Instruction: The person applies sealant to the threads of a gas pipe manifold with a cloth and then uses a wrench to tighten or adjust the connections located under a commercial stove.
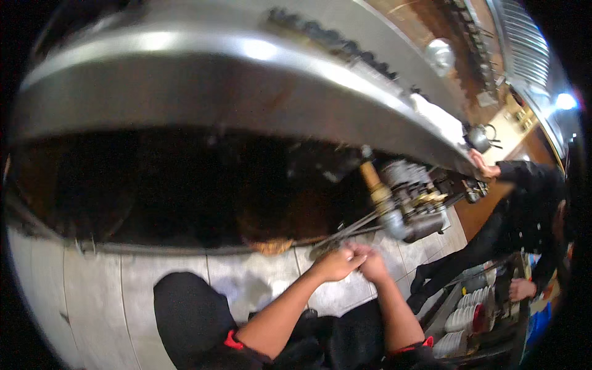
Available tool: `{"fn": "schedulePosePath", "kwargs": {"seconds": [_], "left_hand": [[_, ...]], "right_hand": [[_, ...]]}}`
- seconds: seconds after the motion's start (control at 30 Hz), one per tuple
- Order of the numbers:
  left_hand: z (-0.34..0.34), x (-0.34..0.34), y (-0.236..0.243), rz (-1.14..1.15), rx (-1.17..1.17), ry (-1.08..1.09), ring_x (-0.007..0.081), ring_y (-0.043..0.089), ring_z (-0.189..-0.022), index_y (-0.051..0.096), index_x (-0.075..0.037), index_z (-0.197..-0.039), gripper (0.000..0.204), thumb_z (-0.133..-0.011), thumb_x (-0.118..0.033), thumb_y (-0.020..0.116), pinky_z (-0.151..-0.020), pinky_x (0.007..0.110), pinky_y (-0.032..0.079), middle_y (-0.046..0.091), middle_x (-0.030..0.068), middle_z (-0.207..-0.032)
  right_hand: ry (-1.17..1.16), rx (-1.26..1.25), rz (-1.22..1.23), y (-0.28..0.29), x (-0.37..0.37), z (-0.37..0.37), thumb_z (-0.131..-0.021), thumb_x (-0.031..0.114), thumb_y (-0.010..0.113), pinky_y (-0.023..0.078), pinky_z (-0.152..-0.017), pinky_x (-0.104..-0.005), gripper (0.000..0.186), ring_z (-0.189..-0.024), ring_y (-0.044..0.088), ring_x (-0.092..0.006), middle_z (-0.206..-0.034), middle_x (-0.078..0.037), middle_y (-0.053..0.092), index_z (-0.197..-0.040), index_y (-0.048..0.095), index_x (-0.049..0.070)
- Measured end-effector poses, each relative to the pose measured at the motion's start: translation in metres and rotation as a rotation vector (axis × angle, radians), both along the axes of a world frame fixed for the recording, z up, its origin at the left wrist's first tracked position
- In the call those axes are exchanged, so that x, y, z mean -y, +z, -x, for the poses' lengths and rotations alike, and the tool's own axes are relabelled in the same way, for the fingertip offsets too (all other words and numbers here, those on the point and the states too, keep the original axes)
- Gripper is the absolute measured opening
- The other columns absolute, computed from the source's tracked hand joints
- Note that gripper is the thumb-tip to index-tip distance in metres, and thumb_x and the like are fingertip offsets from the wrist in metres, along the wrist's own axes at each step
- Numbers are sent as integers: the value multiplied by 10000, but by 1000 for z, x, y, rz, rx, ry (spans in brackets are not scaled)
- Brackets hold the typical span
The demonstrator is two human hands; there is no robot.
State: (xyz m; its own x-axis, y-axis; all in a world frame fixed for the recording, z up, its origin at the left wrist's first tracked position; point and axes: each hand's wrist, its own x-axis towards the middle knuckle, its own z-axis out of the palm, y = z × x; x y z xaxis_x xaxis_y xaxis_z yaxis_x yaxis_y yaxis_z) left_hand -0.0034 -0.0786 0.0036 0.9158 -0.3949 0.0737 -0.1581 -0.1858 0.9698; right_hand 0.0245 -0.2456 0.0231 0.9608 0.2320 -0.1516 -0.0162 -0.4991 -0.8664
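My left hand (335, 264) and my right hand (372, 264) are pressed together in fists just below the dark space under a long stainless counter (203, 86). Both close around the near ends of thin metal rods (348, 233) that run up and right to a grey valve assembly (412, 206) with a brass fitting (374, 182). What lies between my fingers is hidden. My knee in black trousers (188, 311) is bent over the tiled floor (92, 296).
Another person in black (524, 209) stands at the right, one hand (483, 164) on the counter edge, the other hand (521, 288) low. A metal kettle (478, 137) sits on the counter. Stacked white plates (468, 311) fill a low rack at the lower right.
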Motion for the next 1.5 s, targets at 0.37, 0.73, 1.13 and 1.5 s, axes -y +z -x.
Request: {"fn": "schedulePosePath", "kwargs": {"seconds": [0.37, 0.73, 1.13, 1.5], "left_hand": [[-37, 17, -67, 304, -10, 181, 143, 541, -684, 628, -23, -860, 427, -976, -404, 472, -630, 320, 434, 583, 7, -730], [-45, 12, -51, 1131, -428, 554, 248, 636, -814, 599, 4, -1061, 254, -911, -183, 514, -695, 374, 541, 653, 136, -976], [-35, -37, -20, 1054, -469, 261, 221, 598, -953, 574, -32, -1129, 315, -990, -283, 444, -859, 394, 467, 640, 105, -1038], [-32, -116, -47, 592, -410, 128, 181, 609, -891, 601, -20, -1090, 346, -981, -320, 465, -801, 351, 481, 658, 82, -984]], "right_hand": [[68, 357, 282, 21, -2, 23, -852, 193, 590, 507, -700, -371, 226, -764, 647, -245, -829, -171, 661, -914, 634, -20], [147, 306, -84, -14, -38, 5, -877, 369, 647, 507, -669, -335, 439, -729, 638, -213, -857, -126, 653, -1151, 570, 35], [277, 114, -159, -81, -19, -68, -918, 239, 571, 482, -541, -325, 226, -572, 604, -141, -698, -70, 640, -1000, 597, 31], [90, -504, -860, -109, 5, -92, -916, 330, 538, 510, -818, -353, 327, -828, 572, -170, -866, -28, 586, -1047, 554, 31]]}}
